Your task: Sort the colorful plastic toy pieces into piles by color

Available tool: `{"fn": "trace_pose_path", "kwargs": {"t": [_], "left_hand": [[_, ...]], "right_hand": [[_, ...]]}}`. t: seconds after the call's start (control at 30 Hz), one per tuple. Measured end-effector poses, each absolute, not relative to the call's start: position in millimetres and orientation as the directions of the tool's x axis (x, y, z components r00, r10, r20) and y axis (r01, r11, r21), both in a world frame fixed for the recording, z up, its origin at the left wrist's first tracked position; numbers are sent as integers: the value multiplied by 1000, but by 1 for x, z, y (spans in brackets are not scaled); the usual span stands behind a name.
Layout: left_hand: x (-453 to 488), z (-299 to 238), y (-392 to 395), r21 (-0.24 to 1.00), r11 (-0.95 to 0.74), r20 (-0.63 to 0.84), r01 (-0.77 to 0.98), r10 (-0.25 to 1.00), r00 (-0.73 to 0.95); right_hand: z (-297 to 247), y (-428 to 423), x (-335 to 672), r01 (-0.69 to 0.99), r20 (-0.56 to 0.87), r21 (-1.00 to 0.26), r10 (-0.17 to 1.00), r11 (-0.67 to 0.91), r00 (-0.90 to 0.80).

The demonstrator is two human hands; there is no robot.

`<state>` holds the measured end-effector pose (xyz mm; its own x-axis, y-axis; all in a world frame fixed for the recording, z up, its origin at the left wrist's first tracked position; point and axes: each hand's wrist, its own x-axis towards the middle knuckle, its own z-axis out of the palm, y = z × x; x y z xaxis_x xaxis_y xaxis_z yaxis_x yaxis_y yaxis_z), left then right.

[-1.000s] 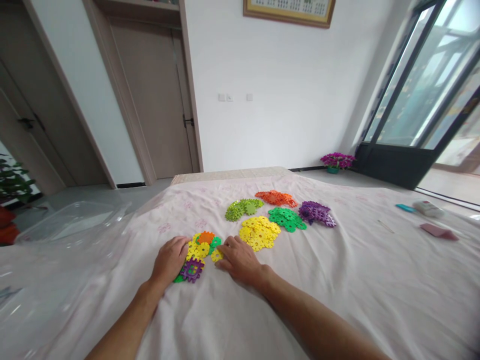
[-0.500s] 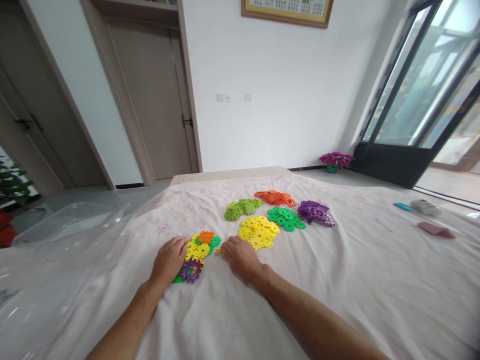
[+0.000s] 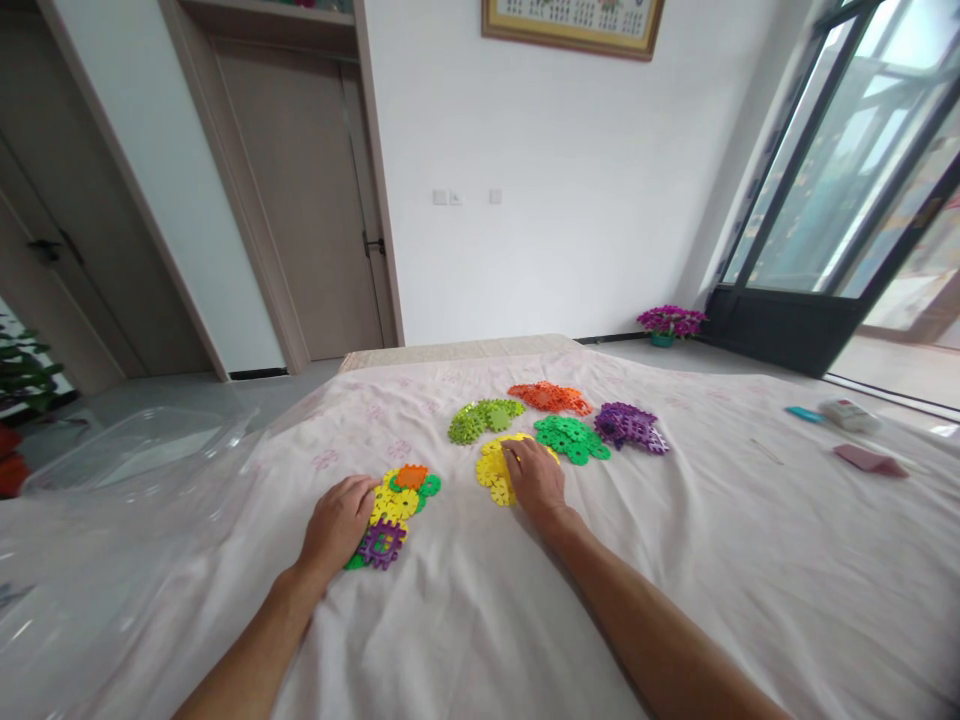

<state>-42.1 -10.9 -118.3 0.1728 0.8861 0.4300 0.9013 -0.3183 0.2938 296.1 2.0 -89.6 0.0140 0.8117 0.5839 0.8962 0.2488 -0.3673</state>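
Observation:
My left hand (image 3: 339,525) lies along the left edge of a mixed pile of plastic building pieces (image 3: 394,505), fingers loosely curved against it and not closed. This pile holds yellow and green discs, an orange square (image 3: 412,476) and a purple square piece (image 3: 383,542) with notched edges. Over a heap of yellow notched discs (image 3: 495,480), my right hand (image 3: 536,475) has its fingers slightly apart, touching the heap; no piece shows clearly in its grip. The heap is partly hidden beneath it.
Farther back are heaps of lime-green pieces (image 3: 484,418), orange-red pieces (image 3: 550,397), green discs (image 3: 572,438) and purple pieces (image 3: 630,426). A clear plastic box (image 3: 142,450) stands at left. A pink item (image 3: 870,460) and a blue item (image 3: 804,413) lie right on the pale cloth (image 3: 712,560).
My right hand has moved right and away from me, from beside the mixed pile onto the yellow heap. The yellow piece at its fingertips no longer shows there. My left hand stays put.

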Motion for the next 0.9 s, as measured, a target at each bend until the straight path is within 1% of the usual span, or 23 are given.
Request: {"fn": "trace_pose_path", "kwargs": {"t": [0.1,0.17,0.23,0.37,0.5,0.6,0.7,0.77,0.9], "left_hand": [[-42,-117,-12,286,-311,426,906,889,171],[-41,-117,-12,283,-312,426,907,888,173],[-42,-117,-12,280,-316,427,906,887,177],[-41,-121,-10,273,-356,403,894,886,230],[-39,-124,-10,294,-426,354,856,880,317],[-33,-121,-14,361,-445,311,820,886,344],[-23,-114,-21,460,-440,275,771,896,348],[-16,-109,-26,541,-444,261,714,896,360],[-3,-101,-35,713,-435,228,550,885,405]], "right_hand": [[-91,6,305,899,600,-395,794,189,97],[-91,4,303,884,607,-405,792,233,70],[-88,-1,295,854,614,-406,789,327,-11],[-83,-16,273,759,593,-382,770,527,-236],[-85,-27,254,665,539,-378,737,644,-407],[-89,-31,244,622,500,-359,706,696,-502],[-91,-33,237,600,462,-315,671,735,-580],[-92,-34,234,600,444,-297,664,743,-602],[-90,-36,233,628,428,-280,680,726,-595]]}}
